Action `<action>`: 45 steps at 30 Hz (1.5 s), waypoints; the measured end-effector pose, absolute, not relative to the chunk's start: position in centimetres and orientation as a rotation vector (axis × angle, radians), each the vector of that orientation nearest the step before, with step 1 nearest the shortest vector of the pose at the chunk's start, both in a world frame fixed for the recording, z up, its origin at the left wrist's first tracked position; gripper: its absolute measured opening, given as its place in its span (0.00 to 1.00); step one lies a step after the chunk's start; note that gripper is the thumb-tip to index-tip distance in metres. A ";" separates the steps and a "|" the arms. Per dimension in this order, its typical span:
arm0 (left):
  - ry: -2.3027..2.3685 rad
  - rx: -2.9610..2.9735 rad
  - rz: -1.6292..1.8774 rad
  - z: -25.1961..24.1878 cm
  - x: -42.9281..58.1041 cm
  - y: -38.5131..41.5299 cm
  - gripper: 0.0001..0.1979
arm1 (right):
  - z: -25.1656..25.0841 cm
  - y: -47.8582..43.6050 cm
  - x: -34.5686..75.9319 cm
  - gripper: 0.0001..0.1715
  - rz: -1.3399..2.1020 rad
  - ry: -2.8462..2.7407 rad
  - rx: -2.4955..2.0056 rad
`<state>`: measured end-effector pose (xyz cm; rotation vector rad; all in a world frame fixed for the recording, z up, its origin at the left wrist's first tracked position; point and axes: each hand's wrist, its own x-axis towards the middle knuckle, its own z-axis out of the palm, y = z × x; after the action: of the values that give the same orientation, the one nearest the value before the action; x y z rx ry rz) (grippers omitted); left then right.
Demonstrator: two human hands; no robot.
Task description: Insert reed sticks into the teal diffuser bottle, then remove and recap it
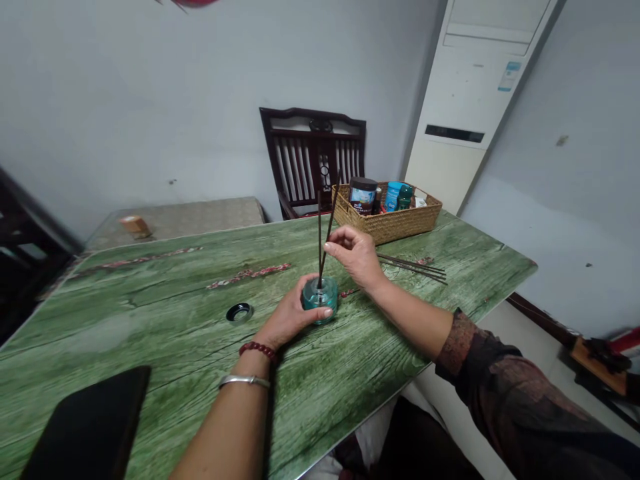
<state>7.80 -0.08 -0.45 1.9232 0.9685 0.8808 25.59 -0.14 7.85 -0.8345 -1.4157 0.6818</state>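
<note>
My left hand (295,310) is wrapped round a small teal glass bottle (321,300) standing on the green wood-patterned table (175,347). Two thin dark sticks rise from the bottle's neck. My right hand (353,252) pinches the right-hand stick (331,223) between thumb and fingers, above the bottle; it leans to the right. The other stick (320,233) stands nearly upright, untouched. Several more dark sticks (415,267) lie on the table to the right of my right hand. A black ring-shaped cap (239,313) rests left of the bottle.
Behind my right hand sits a wicker basket (395,225) holding a dark jar and blue and green containers. A flat black object (90,427) lies at the near left. A dark wooden chair (317,160) stands beyond the table's far edge.
</note>
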 end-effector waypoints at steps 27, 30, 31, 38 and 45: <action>1.048 1.902 0.864 0.3 7.8 -0.1 0.39 | -1.3 -0.8 42.6 0.14 -0.351 -1.872 -2.202; 1.017 1.901 0.863 -0.1 7.7 0.0 0.40 | -0.6 -1.4 42.1 0.13 -0.348 -1.896 -2.136; 1.004 1.900 0.861 -0.2 7.7 0.0 0.40 | -0.2 -1.6 41.9 0.12 -0.344 -1.895 -2.080; 0.997 1.896 0.852 0.3 7.8 -0.5 0.39 | 6.7 -2.8 38.5 0.04 -0.018 -1.591 -1.299; 0.967 1.906 0.870 0.3 7.9 -0.5 0.40 | 11.8 -3.7 31.6 0.15 0.627 -1.305 -0.716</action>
<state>7.89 -0.53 0.28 1.9061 0.9671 0.8698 31.56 -3.67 11.80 -0.7164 -1.3049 0.6271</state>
